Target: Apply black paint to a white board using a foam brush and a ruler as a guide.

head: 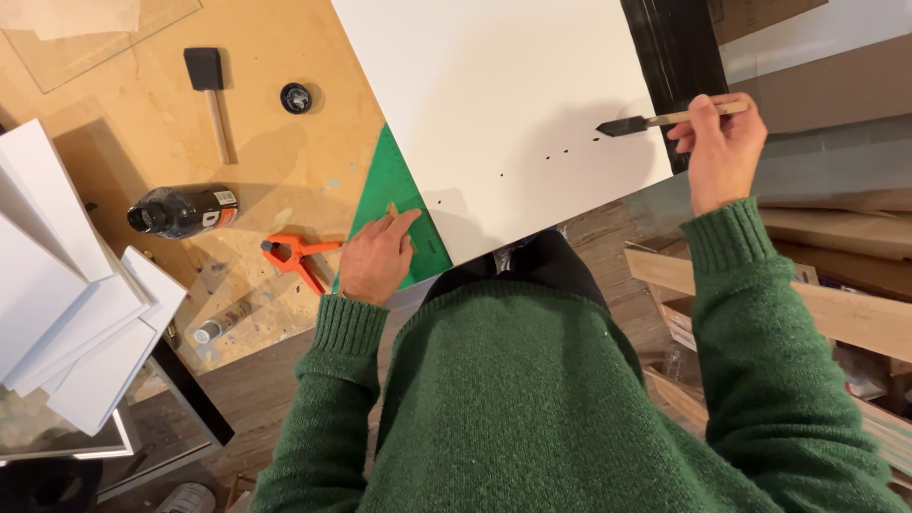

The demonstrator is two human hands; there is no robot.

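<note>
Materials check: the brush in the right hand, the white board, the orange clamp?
Foam brush in the right hand: pale handle looks like bare wood; the black wedge tip reads as foam, matte. White board: smooth, flat, matte; possibly painted or laminated panel, hard to tell. Orange clamp: likely moulded plastic, glossy uniform colour. Left hand rests on the green mat.

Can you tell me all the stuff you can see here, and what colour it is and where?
white board: 1, white, middle of bench
foam brush: 1, black tip, wooden handle, in right hand
spare foam brush: 1, black and wood, upper left
green mat: 1, green, under board
clamp: 1, orange, beside left hand
bottle: 1, black, lying left
cap: 1, black, upper left
white panels: several, white, far left
left hand: on green mat
right hand: holding foam brush
</note>
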